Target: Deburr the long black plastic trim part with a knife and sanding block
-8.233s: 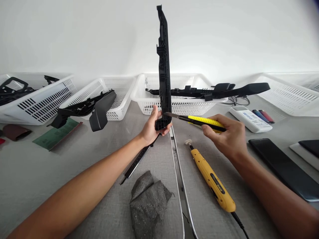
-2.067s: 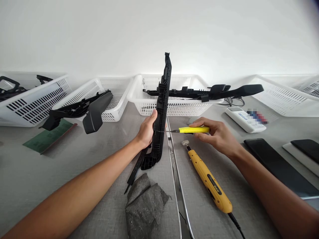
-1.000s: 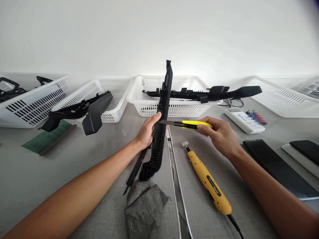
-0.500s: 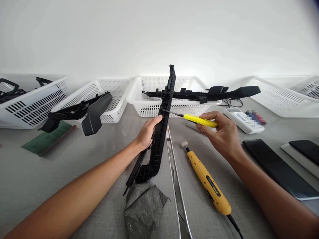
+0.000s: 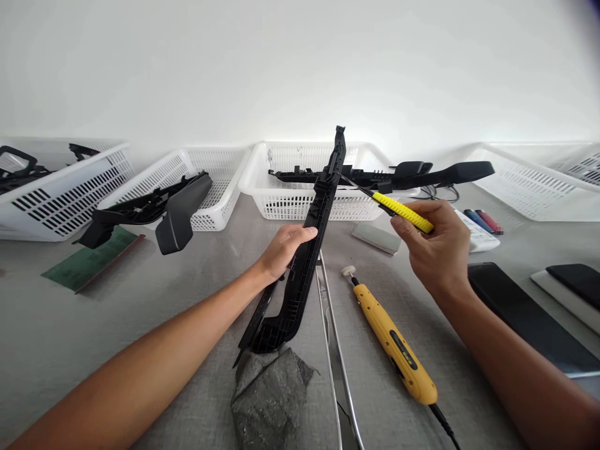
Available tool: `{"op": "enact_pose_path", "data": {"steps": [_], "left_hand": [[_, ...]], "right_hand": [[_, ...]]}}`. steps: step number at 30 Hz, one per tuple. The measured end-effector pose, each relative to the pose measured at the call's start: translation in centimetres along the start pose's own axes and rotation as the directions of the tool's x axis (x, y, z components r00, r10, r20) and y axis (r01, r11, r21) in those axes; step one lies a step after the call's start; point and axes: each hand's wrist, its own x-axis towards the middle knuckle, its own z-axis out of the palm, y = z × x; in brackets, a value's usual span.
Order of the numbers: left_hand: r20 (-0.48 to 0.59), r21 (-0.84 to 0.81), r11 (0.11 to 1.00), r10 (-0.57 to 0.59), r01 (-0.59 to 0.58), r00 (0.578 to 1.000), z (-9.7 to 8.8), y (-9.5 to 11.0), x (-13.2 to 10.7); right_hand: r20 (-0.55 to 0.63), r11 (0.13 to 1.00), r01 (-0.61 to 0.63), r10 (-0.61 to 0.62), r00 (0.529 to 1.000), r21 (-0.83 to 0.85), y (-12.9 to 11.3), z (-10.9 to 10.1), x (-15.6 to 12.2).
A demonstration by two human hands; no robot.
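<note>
White slatted plastic baskets (image 5: 70, 194) are lined up along the far edge of the grey surface (image 5: 70, 325), and long black moulded plastic parts (image 5: 159, 206) are seen lying in them and over their rims. Beside the leftmost baskets, a green sheet of sandpaper (image 5: 89, 265) is laid flat on the surface. Nearer the middle, the left hand (image 5: 284, 250) is closed around the midsection of a long black ribbed plastic trim piece (image 5: 307, 262), which is held tilted, its lower end resting close to a crumpled grey abrasive pad (image 5: 269, 400) and its upper end raised in front of the middle basket. A pair of thin bright metal strips (image 5: 335, 350) is laid lengthwise just to the right of the trim piece. Farther right, a yellow pen-shaped rotary tool with a black cord (image 5: 396, 347) lies on the surface, and a small pale grey rectangular block (image 5: 376, 237) sits beyond it. The right hand (image 5: 438, 253) is wrapped around a yellow-handled utility knife (image 5: 403, 212), whose blade tip is pointed at, and seems to meet, the upper part of the trim piece. Behind that hand a white remote-like device (image 5: 478, 234) and coloured pens (image 5: 485, 220) are partly hidden. At the far right, a flat black glossy panel (image 5: 529, 319) is laid on the surface.
</note>
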Motion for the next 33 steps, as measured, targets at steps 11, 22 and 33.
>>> {"op": "enact_pose_path", "data": {"steps": [11,22,33], "left_hand": [[-0.021,-0.024,0.999,0.031,-0.032,0.999,-0.03,0.06,0.11],[0.146,-0.077,0.997,-0.011,0.022,0.989,-0.48,-0.04,0.24],[0.123,-0.039,0.998,-0.044,0.049,0.991,-0.39,0.18,0.09]], "right_hand": [[0.204,1.0,0.018,-0.021,0.979,0.017,-0.31,0.52,-0.56],[0.21,0.998,0.041,-0.048,0.977,0.038,0.21,0.83,-0.58],[0.261,0.987,-0.057,0.016,0.965,0.149,-0.28,-0.12,-0.21]]}}
